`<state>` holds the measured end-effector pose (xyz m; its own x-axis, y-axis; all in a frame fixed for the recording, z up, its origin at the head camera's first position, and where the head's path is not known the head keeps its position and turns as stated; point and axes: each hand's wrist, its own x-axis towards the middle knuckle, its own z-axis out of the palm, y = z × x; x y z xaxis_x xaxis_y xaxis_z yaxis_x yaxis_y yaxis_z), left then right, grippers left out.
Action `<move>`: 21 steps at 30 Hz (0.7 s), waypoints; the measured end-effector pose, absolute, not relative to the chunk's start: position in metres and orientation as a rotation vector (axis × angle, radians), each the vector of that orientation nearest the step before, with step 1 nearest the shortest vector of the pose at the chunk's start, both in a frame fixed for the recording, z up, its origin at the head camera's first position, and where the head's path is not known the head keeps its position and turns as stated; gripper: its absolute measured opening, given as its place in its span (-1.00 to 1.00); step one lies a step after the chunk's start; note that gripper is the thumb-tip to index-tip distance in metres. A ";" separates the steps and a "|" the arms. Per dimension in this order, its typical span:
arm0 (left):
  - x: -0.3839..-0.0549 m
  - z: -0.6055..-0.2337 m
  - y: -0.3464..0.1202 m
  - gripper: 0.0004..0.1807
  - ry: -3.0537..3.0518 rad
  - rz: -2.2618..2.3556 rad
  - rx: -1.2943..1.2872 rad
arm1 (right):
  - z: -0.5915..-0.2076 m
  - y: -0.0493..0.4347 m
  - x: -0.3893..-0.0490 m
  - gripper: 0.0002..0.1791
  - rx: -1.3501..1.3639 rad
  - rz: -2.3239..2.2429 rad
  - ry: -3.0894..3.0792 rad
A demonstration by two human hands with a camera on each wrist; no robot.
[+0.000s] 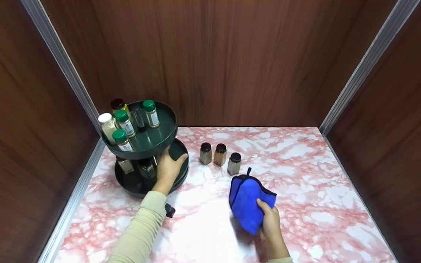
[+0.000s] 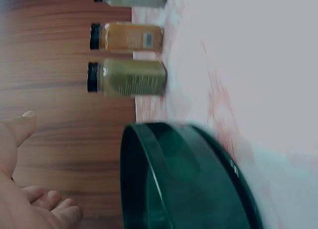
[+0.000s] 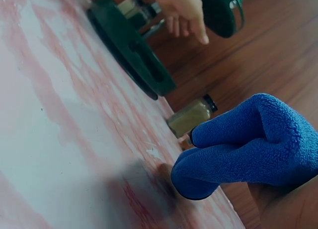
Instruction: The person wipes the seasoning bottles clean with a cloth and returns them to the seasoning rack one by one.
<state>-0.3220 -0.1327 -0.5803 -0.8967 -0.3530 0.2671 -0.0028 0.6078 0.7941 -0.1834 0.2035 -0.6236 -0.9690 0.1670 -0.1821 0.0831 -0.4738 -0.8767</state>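
My left hand (image 1: 169, 168) reaches between the two round tiers of a dark green spice rack, over the lower tray (image 1: 182, 179) and just under the upper tray (image 1: 151, 140). Its thumb sticks out to the side, and in the left wrist view the loosely bent fingers (image 2: 54, 201) have nothing between them. With thumb on top, my right hand (image 1: 272, 223) holds a folded blue cloth (image 1: 247, 204) with black edging and a small loop. The right wrist view shows its fuzzy folds (image 3: 238, 162) hanging above the marbled tabletop.
Three black-capped spice jars, one with greenish powder (image 1: 205, 155), one orange (image 1: 220, 156) and one pale (image 1: 234, 165), stand right of the rack. Several bottles, some green-capped (image 1: 152, 115), fill the upper tray; jars (image 1: 125, 166) sit below. Wood-patterned walls (image 1: 210, 65) enclose the table.
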 end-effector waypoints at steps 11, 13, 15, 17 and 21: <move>-0.347 -0.590 -0.100 -0.22 -2.245 -1.691 0.168 | -0.625 0.205 -0.186 -0.84 -0.435 2.622 -1.601; -0.350 -0.592 -0.093 -0.24 -2.250 -1.687 0.154 | -0.625 0.205 -0.185 -0.85 -0.426 2.625 -1.605; -0.354 -0.594 -0.088 -0.24 -2.285 -1.633 0.146 | -0.625 0.204 -0.185 -0.86 -0.422 2.635 -1.598; -0.359 -0.596 -0.084 -0.25 -2.326 -1.562 0.131 | -0.625 0.203 -0.185 -0.86 -0.419 2.654 -1.580; -0.367 -0.600 -0.078 -0.27 -2.384 -1.461 0.104 | -0.625 0.202 -0.185 -0.86 -0.418 2.657 -1.565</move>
<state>-0.3674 -0.0780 -0.6004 -0.9388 -0.2372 0.2496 0.1147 0.4682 0.8762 -0.1852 0.2025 -0.6246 -0.9635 0.1602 -0.2145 0.1099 -0.4937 -0.8627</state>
